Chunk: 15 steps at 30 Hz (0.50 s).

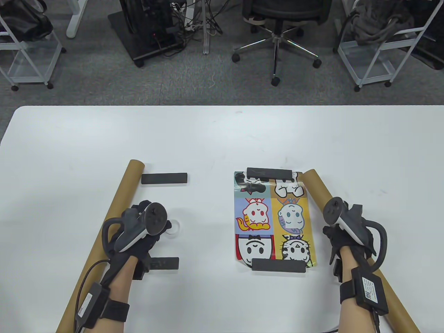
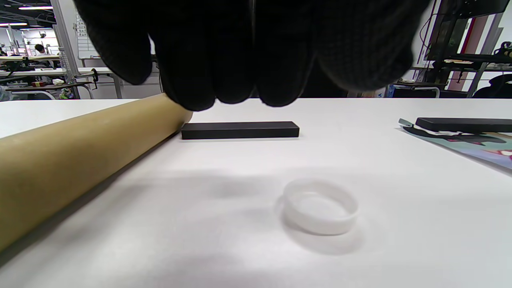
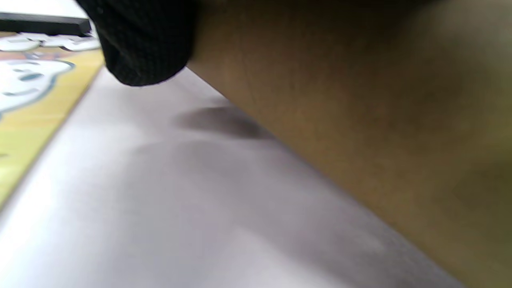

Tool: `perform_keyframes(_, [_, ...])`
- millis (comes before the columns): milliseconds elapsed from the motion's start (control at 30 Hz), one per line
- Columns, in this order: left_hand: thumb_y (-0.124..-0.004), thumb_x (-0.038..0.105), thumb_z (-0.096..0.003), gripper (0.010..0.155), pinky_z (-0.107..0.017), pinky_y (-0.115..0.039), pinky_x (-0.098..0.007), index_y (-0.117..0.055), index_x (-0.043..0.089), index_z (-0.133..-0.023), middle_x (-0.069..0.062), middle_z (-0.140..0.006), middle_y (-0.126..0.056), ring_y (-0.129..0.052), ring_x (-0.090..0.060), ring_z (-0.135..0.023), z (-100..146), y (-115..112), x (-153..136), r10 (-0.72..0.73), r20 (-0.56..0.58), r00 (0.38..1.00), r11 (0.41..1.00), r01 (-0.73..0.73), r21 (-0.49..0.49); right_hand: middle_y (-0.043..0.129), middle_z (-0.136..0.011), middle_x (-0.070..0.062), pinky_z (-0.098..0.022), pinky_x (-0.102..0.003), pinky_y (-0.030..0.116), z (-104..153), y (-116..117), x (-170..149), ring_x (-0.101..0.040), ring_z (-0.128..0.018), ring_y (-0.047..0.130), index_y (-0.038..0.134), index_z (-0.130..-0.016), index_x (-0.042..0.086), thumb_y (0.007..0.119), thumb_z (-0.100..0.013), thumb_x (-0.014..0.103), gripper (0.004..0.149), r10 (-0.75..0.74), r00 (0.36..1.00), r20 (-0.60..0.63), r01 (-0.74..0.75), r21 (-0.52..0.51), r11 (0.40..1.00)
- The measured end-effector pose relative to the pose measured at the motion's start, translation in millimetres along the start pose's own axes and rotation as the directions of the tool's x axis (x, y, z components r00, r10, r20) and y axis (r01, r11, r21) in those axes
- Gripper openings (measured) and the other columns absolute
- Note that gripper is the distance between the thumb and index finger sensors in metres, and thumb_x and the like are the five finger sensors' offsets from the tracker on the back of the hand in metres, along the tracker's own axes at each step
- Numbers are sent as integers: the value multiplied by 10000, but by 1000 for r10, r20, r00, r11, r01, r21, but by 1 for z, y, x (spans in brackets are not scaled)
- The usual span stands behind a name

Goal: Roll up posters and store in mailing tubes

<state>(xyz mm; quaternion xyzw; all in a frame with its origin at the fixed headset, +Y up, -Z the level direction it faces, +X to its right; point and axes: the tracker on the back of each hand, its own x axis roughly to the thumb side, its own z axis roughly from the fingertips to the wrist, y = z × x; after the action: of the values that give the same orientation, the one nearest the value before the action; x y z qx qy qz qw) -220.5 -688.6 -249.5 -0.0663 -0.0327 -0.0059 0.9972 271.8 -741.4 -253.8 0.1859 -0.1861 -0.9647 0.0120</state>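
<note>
Item one, left of the poster (image 1: 274, 218): the left mailing tube (image 1: 104, 239), lying on the table (image 1: 215, 138) and slanting away from you, with one black bar (image 1: 164, 179) by its far end and a second bar (image 1: 163, 263) near your left wrist. Item two, your left hand (image 1: 145, 229), between that tube and the poster: it hovers over a clear plastic cap (image 2: 320, 212), holding nothing, fingers (image 2: 224, 60) together and hanging loosely downward. Item three, the poster itself: flat, face up, pinned at its far edge by a third bar (image 1: 270, 172) and at its near edge by a fourth bar (image 1: 279, 265); not yet rolled. Item four, just right of the poster: the right mailing tube (image 1: 347, 242), with your right hand (image 1: 347, 236) laid on it; whether the fingers wrap it, you cannot tell. My reading is that the cap is the piece in hand: pinch it by the rim, since it sits low and flat, and set it where it will not roll under the paper. Lift both bars off the poster before you start rolling, or the sheet will crease. The table view alone gives the whole layout; only the left wrist view shows the cap as a shallow open ring, clear of your fingers; the right wrist view shows one fingertip (image 3: 148, 52) against the tube's wall, close to the poster's yellow edge.
</note>
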Motion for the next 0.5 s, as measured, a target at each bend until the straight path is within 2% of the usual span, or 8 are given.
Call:
perform_keyframes(267, [-766, 539, -491, 584, -800, -664, -585, -790, 279, -1014, -63, -1114, -777, -842, -347, -981, 0, 1, 2, -8, 8, 1000, 1000, 8, 11, 649, -1056, -201, -639, -599, 703, -6, 13, -16, -458, -873, 774, 292, -1111, 84, 778, -463, 415, 876, 36, 999, -38, -36, 5, 999])
perform_keyframes(500, [-767, 536, -491, 584, -801, -661, -587, -788, 280, -1016, -59, -1116, -775, -839, -348, -986, -1, 0, 0, -1, 2, 1000, 1000, 1, 4, 561, -1108, -233, -667, -647, 646, -3, 8, -7, -510, -929, 695, 230, -1113, 52, 764, -452, 435, 933, 61, 997, -36, -60, 43, 997])
